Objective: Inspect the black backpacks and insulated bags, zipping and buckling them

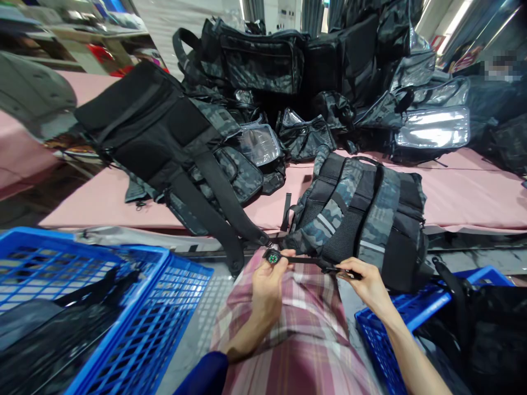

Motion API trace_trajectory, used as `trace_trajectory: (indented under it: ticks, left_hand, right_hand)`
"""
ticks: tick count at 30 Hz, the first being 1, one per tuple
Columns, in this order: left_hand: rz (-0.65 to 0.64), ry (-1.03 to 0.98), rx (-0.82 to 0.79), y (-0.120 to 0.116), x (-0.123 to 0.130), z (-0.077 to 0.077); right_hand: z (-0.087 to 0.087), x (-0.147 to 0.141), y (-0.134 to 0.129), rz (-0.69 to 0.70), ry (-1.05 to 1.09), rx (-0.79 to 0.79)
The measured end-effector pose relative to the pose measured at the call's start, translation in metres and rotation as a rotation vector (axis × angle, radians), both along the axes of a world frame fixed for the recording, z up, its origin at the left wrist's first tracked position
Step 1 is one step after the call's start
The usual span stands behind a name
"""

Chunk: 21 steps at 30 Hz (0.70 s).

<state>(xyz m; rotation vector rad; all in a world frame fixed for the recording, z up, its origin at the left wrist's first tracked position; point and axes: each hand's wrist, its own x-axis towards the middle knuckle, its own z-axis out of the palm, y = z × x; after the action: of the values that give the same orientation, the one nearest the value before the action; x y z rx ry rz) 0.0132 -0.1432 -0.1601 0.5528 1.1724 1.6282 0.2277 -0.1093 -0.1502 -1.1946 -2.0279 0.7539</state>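
A camouflage backpack [362, 214] lies back-side up at the near edge of the pink table [465, 197], its padded straps facing me. My left hand [267, 285] pinches a small round black piece with a green centre [272, 255] on the end of a thin black strap [308, 260]. My right hand [364, 280] grips the same strap further right, close to the pack's lower edge. The strap runs taut between both hands, over my plaid-covered lap.
A larger black and camouflage backpack [164, 137] lies to the left with long straps hanging off the table. Several more packs [288, 66] are piled at the back. Blue plastic crates [135, 312] stand at my left and at my right [395, 318].
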Motion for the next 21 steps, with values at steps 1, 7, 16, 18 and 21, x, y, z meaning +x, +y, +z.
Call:
trace_trajectory:
  ticks: [1, 7, 16, 18, 21]
  left_hand:
    - [-0.013, 0.004, 0.064, 0.001, -0.001, 0.008]
    - [-0.354, 0.224, 0.221, 0.021, 0.008, 0.050]
    - [-0.570, 0.595, 0.399, 0.026, 0.026, 0.066]
    - [-0.582, 0.507, 0.361, 0.026, 0.027, 0.068]
    - [-0.611, 0.401, 0.310, 0.027, 0.027, 0.066]
  right_hand:
    - [0.001, -0.002, 0.001, 0.005, 0.017, -0.005]
    - [0.033, -0.010, 0.001, -0.058, 0.219, 0.027]
    - [0.084, -0.034, 0.006, -0.022, 0.363, -0.019]
    - [0.084, -0.035, 0.006, -0.029, 0.344, 0.000]
    - [0.079, -0.035, 0.007, -0.038, 0.326, 0.029]
